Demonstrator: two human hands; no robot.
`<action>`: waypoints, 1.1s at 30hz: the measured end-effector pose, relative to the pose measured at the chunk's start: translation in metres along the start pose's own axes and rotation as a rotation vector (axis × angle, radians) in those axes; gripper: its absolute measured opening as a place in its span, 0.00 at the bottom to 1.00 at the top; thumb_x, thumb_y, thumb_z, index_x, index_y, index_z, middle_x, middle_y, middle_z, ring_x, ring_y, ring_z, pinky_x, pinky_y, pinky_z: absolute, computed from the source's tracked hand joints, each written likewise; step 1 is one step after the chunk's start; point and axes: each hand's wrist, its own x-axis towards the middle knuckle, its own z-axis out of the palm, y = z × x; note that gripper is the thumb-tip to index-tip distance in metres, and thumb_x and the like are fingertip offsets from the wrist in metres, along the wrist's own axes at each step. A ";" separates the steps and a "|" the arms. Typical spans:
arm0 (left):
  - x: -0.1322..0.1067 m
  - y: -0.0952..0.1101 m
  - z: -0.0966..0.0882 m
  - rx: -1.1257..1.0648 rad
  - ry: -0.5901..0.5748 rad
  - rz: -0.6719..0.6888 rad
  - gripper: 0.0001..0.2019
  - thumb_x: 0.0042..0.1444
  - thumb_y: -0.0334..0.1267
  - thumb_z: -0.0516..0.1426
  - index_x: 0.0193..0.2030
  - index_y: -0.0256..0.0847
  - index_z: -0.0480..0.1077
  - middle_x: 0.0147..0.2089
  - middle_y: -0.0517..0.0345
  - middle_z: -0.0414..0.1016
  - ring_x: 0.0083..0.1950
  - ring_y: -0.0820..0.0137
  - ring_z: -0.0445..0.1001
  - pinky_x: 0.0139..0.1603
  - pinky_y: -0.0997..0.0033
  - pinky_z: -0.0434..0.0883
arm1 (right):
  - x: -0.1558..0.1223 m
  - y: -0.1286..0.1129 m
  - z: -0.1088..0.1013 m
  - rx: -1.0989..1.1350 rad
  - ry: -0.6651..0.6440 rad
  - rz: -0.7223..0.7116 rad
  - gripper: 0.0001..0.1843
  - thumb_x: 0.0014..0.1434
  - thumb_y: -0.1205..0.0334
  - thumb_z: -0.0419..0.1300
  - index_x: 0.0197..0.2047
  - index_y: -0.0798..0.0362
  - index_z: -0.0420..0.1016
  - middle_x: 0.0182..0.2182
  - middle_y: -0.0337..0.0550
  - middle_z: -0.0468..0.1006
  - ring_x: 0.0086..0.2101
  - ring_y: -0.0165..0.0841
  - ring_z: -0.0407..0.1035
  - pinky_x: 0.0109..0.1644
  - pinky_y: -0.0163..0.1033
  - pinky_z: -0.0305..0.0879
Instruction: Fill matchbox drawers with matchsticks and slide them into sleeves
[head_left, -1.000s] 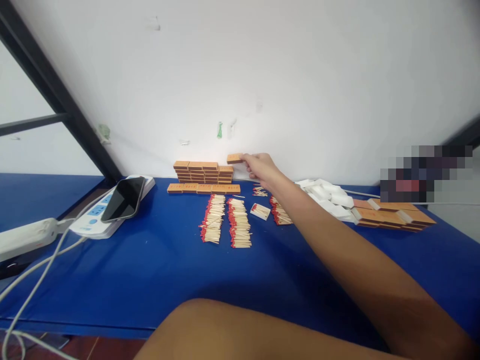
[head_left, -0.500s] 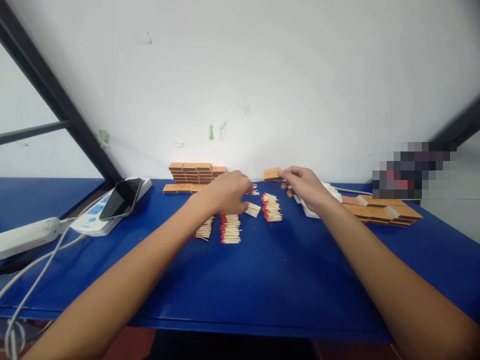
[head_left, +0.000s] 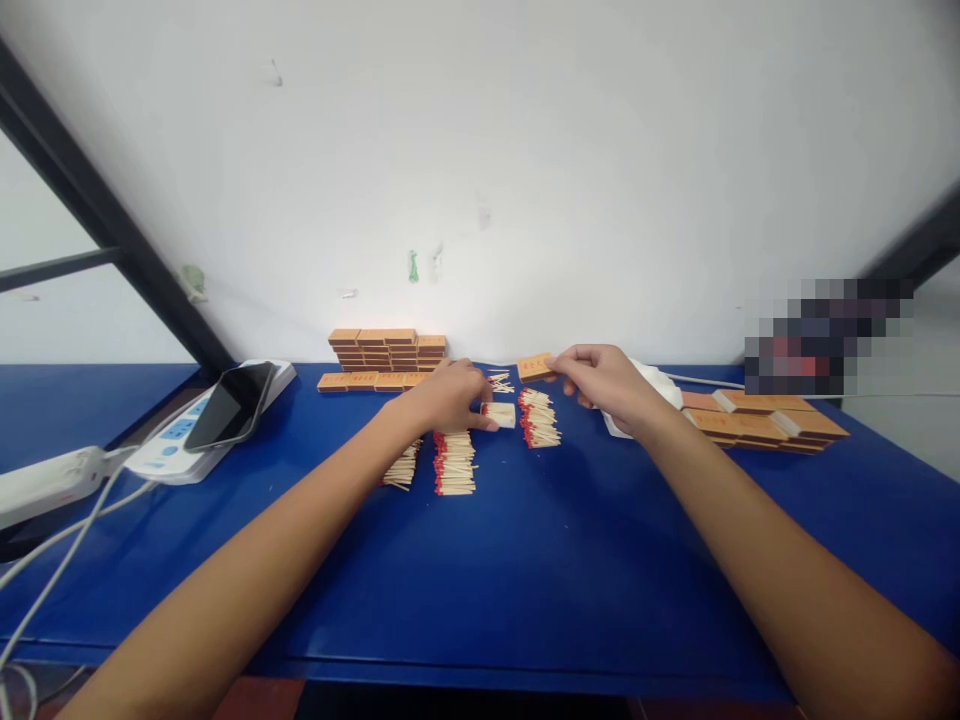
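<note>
Thumb and fingers of my left hand (head_left: 456, 395) close around the left end of a small white matchbox tray (head_left: 504, 415) with matches in it. My right hand (head_left: 600, 380) pinches an orange matchbox sleeve (head_left: 534, 367) by its right end, held above the table near the wall. Between and below the hands lie piles of red-tipped matches: one pile (head_left: 538, 418) right of the tray, another (head_left: 454, 463) in front of my left hand, and a third (head_left: 403, 466) partly hidden by my left forearm. Some loose matches (head_left: 501, 381) lie behind the tray.
Orange matchboxes (head_left: 386, 350) are stacked against the wall at the back left, with a row (head_left: 375, 382) before them. More boxes (head_left: 765, 420) stand at the right. A phone (head_left: 231, 405) rests on a power strip (head_left: 161, 460) among white cables at left. The blue table (head_left: 525, 580) runs underneath.
My left hand has come down onto the tray, which now lies straighter. My right hand has brought the orange sleeve slightly left and lower, toward the tray. The view has shifted a little.
</note>
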 end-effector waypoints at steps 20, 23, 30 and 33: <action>-0.065 -0.021 0.005 -0.205 0.483 -0.084 0.11 0.64 0.38 0.72 0.50 0.41 0.80 0.42 0.57 0.78 0.45 0.62 0.72 0.43 0.67 0.67 | -0.019 -0.004 0.026 0.169 -0.318 -0.056 0.18 0.61 0.48 0.68 0.33 0.55 0.76 0.29 0.44 0.81 0.20 0.24 0.60 0.21 0.32 0.56; -0.070 -0.023 0.009 -0.248 0.536 -0.069 0.10 0.64 0.37 0.72 0.50 0.42 0.80 0.43 0.58 0.78 0.45 0.63 0.72 0.44 0.67 0.67 | -0.023 -0.007 0.028 0.181 -0.334 -0.073 0.20 0.58 0.45 0.70 0.33 0.55 0.75 0.33 0.46 0.83 0.20 0.23 0.60 0.21 0.32 0.57; -0.076 -0.023 0.015 -0.225 0.589 0.060 0.14 0.60 0.36 0.74 0.50 0.40 0.79 0.42 0.58 0.78 0.43 0.63 0.72 0.43 0.67 0.68 | -0.029 -0.005 0.040 0.189 -0.373 -0.044 0.24 0.57 0.40 0.69 0.37 0.54 0.78 0.25 0.41 0.79 0.20 0.25 0.62 0.20 0.32 0.57; -0.076 -0.021 0.016 -0.245 0.633 0.081 0.15 0.61 0.40 0.74 0.50 0.39 0.79 0.42 0.57 0.77 0.43 0.64 0.72 0.44 0.67 0.69 | -0.032 -0.003 0.046 0.196 -0.407 -0.060 0.23 0.60 0.39 0.67 0.38 0.54 0.77 0.26 0.41 0.79 0.20 0.25 0.63 0.20 0.32 0.58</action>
